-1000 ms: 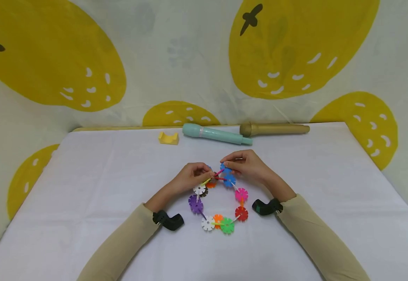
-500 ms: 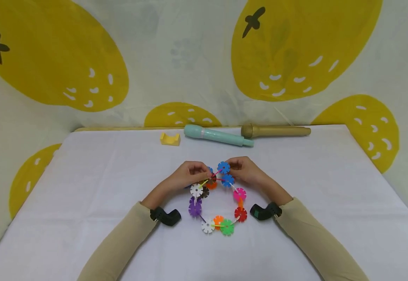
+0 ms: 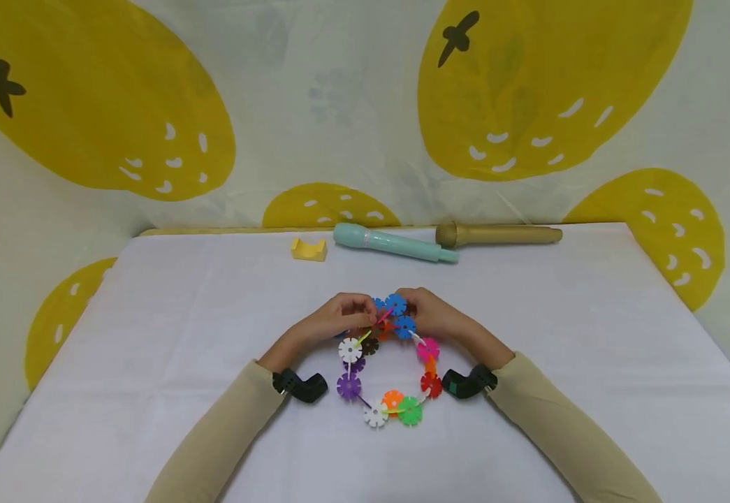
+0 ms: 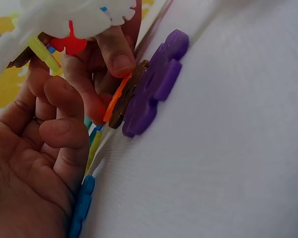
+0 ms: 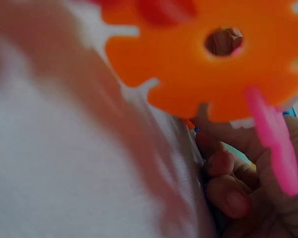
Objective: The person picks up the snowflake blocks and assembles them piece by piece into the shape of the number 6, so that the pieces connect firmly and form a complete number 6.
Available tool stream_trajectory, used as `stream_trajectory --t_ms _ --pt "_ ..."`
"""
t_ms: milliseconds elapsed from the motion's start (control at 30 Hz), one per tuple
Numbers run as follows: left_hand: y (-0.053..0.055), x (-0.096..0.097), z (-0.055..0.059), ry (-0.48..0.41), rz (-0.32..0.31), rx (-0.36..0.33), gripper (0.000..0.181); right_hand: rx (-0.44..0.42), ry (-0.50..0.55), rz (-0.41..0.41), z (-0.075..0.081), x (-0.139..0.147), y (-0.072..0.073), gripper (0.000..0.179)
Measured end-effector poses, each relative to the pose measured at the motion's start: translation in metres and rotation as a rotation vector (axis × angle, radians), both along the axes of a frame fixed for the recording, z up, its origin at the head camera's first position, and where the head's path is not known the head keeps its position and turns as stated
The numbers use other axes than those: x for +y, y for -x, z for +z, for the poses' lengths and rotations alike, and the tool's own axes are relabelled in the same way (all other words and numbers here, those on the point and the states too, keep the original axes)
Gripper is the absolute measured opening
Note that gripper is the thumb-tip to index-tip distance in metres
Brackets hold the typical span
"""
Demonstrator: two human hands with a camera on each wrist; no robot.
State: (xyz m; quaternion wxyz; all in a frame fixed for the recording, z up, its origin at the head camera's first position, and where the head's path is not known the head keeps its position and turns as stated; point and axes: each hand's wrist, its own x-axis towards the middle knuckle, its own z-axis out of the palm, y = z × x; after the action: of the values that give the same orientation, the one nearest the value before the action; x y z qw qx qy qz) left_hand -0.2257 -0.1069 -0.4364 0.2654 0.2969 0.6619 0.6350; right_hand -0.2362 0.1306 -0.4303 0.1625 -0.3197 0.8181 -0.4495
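Fingers (image 3: 360,302) of the left hand (image 3: 339,316) pinch the far side of a ring of colourful notched discs (image 3: 430,385) over a white tabletop (image 3: 214,293); behind its blue discs (image 3: 405,327), the right hand's (image 3: 430,312) hold cannot be told. Beyond lie a yellow cradle (image 3: 309,251), teal microphone (image 3: 396,244) and brown microphone (image 3: 503,235).

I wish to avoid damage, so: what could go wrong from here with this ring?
A pull by the left hand, pinching the far side of the ring of discs, might open a joint. The right hand is partly hidden behind the blue discs in the head view, so a poor fit could be missed. The right wrist's black device, close to the red disc, might snag it.
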Motion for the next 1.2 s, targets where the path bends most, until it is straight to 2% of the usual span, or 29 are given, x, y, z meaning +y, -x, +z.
stream_trajectory --t_ms 233,400,567,800,1000,1100,1200 --pt "0.0004 0.0037 0.0005 0.095 0.078 0.002 0.017 -0.003 -0.013 0.005 -0.0014 -0.0007 -0.0005 0.018" --pt "0.0012 0.0038 -0.0018 0.097 0.126 -0.019 0.019 -0.004 0.009 0.004 -0.0012 -0.0007 -0.0020 0.028" --pt "0.0007 0.0043 -0.0006 0.091 0.135 -0.051 0.027 -0.040 0.029 -0.004 -0.0004 -0.0007 -0.0022 0.031" --pt "0.0005 0.0048 0.0008 0.114 0.141 -0.049 0.020 -0.108 0.078 -0.043 -0.0006 -0.0001 -0.0006 0.022" --pt "0.0007 0.0035 0.0007 0.121 0.147 -0.034 0.018 -0.253 0.185 -0.138 -0.0024 0.0012 0.0001 0.018" --pt "0.0006 0.0033 0.0013 0.141 0.171 -0.005 0.018 -0.334 0.249 -0.181 -0.0014 0.0029 0.0004 0.020" --pt "0.0006 0.0034 0.0014 0.159 0.208 0.000 0.018 -0.378 0.290 -0.210 -0.0004 0.0055 0.0012 0.022"
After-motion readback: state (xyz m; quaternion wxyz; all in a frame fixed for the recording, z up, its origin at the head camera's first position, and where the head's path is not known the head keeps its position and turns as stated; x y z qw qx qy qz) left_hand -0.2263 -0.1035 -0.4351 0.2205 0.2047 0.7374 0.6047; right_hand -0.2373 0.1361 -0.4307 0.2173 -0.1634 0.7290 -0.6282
